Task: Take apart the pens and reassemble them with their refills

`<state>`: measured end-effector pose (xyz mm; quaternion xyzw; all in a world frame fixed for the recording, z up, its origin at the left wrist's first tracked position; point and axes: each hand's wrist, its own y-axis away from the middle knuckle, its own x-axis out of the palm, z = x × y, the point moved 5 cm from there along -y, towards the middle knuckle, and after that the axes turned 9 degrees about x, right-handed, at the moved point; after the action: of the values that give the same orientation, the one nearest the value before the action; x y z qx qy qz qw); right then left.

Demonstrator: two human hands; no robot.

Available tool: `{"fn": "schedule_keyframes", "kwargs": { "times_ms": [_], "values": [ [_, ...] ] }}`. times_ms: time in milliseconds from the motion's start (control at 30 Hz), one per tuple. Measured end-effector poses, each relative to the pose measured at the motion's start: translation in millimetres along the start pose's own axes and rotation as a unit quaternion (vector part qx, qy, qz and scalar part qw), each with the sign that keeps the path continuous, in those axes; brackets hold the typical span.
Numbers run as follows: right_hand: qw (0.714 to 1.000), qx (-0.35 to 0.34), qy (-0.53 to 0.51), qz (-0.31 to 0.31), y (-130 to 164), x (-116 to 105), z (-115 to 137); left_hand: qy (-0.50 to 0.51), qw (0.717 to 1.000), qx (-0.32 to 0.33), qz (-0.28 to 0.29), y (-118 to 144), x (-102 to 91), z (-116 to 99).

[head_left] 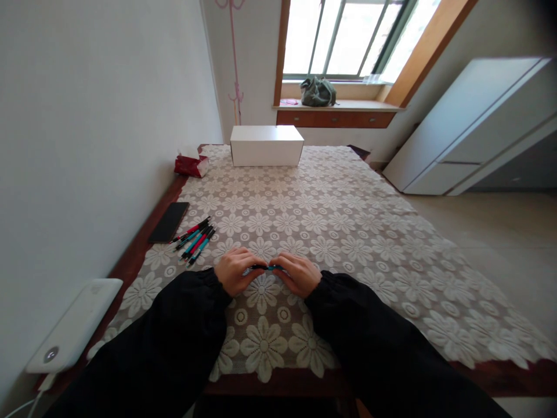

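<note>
Over the near part of the flowered lace tablecloth (262, 342), my left hand (237, 270) and my right hand (299, 273) meet almost tip to tip. Between them is a slim pen (270, 267), black toward the left and blue toward the right. Both hands pinch it, the left on the black part and the right on the blue part; fingers cover most of its length. To the left of my left hand lies a loose bunch of pens (198, 239) in red, teal and black.
A black phone (169, 222) lies beside the pens. Farther back are a red tissue pack (191, 166) and a white box (267, 152). A white power bank-like device (76, 325) with a cable sits at the left edge, along the wall.
</note>
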<state>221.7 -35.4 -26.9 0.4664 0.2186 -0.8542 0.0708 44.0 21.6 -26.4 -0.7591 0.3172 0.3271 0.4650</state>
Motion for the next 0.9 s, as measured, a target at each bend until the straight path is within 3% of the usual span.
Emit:
{"fn": "schedule_keyframes", "kwargs": {
  "times_ms": [367, 633, 900],
  "values": [
    [1.0, 0.009, -0.002, 0.002, -0.1, 1.2, -1.6, 0.011, 1.0, 0.012, -0.023, -0.9, -2.2, -5.4],
    [0.998, 0.06, -0.003, 0.011, 1.0, 3.4, -3.5, 0.001, 0.999, -0.017, -0.028, -1.2, -3.9, -4.8],
    [0.998, 0.056, 0.023, 0.013, 1.2, 3.0, -1.2, 0.011, 1.0, -0.017, -0.022, -1.5, -4.5, -6.9]
  ]
}}
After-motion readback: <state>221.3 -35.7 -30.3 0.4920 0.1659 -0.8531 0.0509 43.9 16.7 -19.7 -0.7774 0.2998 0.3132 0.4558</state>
